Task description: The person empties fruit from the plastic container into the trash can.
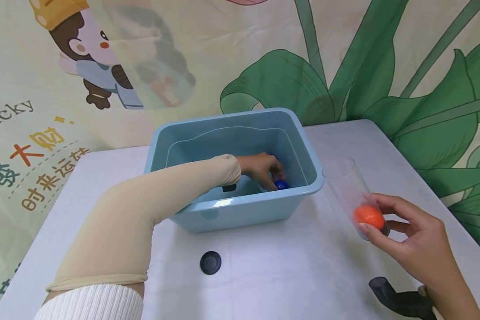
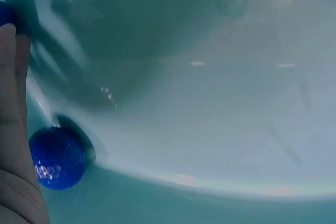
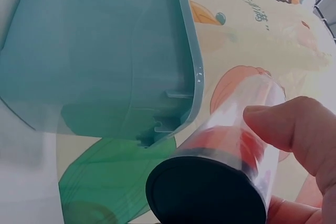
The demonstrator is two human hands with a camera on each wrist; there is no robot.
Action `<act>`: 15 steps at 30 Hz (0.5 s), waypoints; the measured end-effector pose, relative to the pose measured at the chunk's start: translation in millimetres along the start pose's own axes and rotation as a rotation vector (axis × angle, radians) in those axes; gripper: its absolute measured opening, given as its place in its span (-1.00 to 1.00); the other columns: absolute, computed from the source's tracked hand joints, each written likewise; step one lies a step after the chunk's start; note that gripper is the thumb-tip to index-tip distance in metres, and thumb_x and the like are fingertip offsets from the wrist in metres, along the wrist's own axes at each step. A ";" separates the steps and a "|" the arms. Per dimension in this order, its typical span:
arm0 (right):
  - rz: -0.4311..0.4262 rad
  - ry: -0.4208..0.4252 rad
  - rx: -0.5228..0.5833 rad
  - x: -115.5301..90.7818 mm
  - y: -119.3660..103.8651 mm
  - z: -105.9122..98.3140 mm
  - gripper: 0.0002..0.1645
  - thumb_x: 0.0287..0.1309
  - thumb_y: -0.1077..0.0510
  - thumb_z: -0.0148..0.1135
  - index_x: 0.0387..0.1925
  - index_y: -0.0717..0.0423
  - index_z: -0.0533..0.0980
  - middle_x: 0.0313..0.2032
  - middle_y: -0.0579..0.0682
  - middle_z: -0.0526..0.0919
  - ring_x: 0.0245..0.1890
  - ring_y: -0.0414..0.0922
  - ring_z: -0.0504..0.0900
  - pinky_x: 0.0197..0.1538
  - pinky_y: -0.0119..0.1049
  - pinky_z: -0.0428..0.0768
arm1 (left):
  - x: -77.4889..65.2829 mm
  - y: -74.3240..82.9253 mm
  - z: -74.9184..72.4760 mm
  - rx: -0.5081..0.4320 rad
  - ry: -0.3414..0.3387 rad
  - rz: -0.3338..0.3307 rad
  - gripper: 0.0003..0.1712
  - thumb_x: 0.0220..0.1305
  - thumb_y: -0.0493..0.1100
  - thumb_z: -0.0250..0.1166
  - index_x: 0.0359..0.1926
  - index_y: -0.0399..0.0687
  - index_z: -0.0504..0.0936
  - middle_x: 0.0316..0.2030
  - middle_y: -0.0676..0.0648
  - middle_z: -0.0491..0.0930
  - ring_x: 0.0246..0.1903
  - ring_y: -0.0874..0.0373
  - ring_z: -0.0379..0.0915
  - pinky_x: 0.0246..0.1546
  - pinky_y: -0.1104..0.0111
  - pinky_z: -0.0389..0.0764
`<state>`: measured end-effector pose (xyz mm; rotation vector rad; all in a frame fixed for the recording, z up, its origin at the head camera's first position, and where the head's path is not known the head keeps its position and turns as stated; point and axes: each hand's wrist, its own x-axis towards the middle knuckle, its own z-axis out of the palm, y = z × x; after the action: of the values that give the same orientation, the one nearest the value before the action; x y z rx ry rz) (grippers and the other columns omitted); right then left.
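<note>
My left hand [image 1: 260,170], half-curled, at blue ball [image 1: 281,185] in tub [image 1: 240,214] (gripped? can't tell); right hand [image 1: 418,231] grips tube [image 1: 341,183] holding orange ball [image 1: 368,217]. Likely pick-up step; I need firm pinch next.

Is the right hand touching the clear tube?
Touching. The head view shows the right hand gripping the clear tube near its lower end, thumb on one side, fingers on the other.
</note>
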<state>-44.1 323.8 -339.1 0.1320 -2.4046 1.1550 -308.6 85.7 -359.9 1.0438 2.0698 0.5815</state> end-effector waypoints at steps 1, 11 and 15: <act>0.001 0.000 0.000 0.1 -0.4 -0.1 -0.33 -0.28 0.50 0.57 0.01 0.19 0.62 -0.06 -0.36 0.66 -0.12 -0.36 0.59 -0.23 -0.69 0.57 | -1.5 1.1 -0.8 0.005 -0.002 -0.001 -0.55 0.16 -0.25 0.48 0.09 -0.16 0.62 -0.11 -0.08 0.65 -0.20 0.11 0.65 -0.27 0.36 0.72; -0.011 0.000 -0.008 0.0 -3.8 -0.2 -0.29 -0.28 0.50 0.58 0.05 0.17 0.62 -0.08 -0.35 0.65 -0.15 -0.35 0.58 -0.25 -0.68 0.57 | -14.2 11.9 -12.9 0.003 0.001 0.005 -0.56 0.12 -0.21 0.52 0.03 -0.16 0.64 -0.17 -0.09 0.67 -0.27 0.09 0.67 -0.28 0.33 0.72; -0.016 0.003 -0.016 0.1 -5.8 -0.4 -0.28 -0.28 0.49 0.58 0.06 0.16 0.62 -0.09 -0.35 0.65 -0.16 -0.36 0.58 -0.26 -0.68 0.57 | -18.4 16.3 -16.9 -0.007 0.006 0.015 -0.56 0.09 -0.19 0.54 0.01 -0.16 0.66 -0.18 -0.10 0.67 -0.25 0.07 0.66 -0.28 0.32 0.73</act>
<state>-42.4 320.5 -334.7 0.1432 -2.4054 1.1274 -306.4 78.7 -331.0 1.0552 2.0655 0.5992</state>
